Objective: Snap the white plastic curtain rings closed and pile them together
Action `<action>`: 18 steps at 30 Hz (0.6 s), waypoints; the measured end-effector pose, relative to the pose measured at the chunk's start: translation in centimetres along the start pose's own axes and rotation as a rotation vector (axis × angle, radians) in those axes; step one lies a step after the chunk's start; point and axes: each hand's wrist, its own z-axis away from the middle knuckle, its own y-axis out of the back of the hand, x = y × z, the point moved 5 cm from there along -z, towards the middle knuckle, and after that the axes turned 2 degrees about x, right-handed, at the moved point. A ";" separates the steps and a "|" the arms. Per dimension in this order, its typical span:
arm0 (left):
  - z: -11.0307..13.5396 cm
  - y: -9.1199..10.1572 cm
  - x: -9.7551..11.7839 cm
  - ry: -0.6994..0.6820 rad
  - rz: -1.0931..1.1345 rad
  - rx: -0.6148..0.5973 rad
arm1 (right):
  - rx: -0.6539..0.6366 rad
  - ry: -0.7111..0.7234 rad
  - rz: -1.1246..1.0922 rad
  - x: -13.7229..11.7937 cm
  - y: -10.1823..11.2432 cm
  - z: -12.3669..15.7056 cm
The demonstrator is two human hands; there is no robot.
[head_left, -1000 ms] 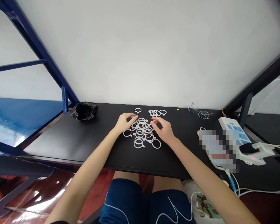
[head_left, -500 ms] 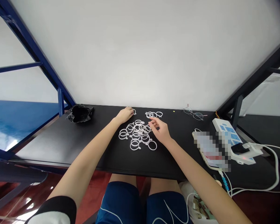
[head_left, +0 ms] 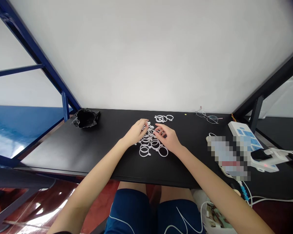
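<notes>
Between my hands, several white plastic rings (head_left: 144, 151) with small clasps lie in an overlapping heap on the black table (head_left: 112, 125). My left hand (head_left: 136, 132) is at the heap's upper left, its fingertips closed on a white ring (head_left: 146, 123); part of that ring is hidden by the fingers. At the heap's right side, my right hand (head_left: 168, 136) has its thumb and index finger apart and the other fingers curled. Its thumb tip is close to the rings, and I see nothing held in it. Beyond the hands is a smaller group of white rings (head_left: 161, 118).
A crumpled black bag (head_left: 86, 118) stands open at the far left. Eyeglasses (head_left: 207, 116) lie at the back right. Nearer on the right are a phone (head_left: 226, 170), a white power strip (head_left: 244, 131) and cables. A white wall (head_left: 146, 58) rises behind the table.
My left hand has come from the back of the table toward me and right, to the heap; the single ring it touched is gone from there. The right hand stays beside the heap.
</notes>
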 end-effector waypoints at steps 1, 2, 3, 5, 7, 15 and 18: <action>0.1 -0.1 0.1 0.009 0.002 -0.016 | 0.001 0.007 0.004 0.0 0.0 0.0; 0.1 -0.2 0.2 0.020 0.001 -0.036 | 0.002 0.017 0.005 0.0 0.1 -0.1; 0.2 -0.4 0.4 0.030 -0.002 -0.053 | 0.004 0.031 0.004 0.0 0.1 -0.1; 0.3 -0.8 0.9 0.034 -0.014 -0.077 | 0.002 0.059 0.000 0.0 0.1 -0.2; 0.4 -1.0 1.4 0.008 -0.030 -0.060 | -0.002 0.079 -0.003 -0.1 0.2 -0.2; 0.4 -1.0 1.6 -0.193 -0.091 0.032 | 0.041 0.137 0.018 -0.6 0.7 -0.4; 0.4 -1.0 1.4 -0.198 -0.089 0.023 | 0.034 0.128 0.025 -0.4 0.6 -0.4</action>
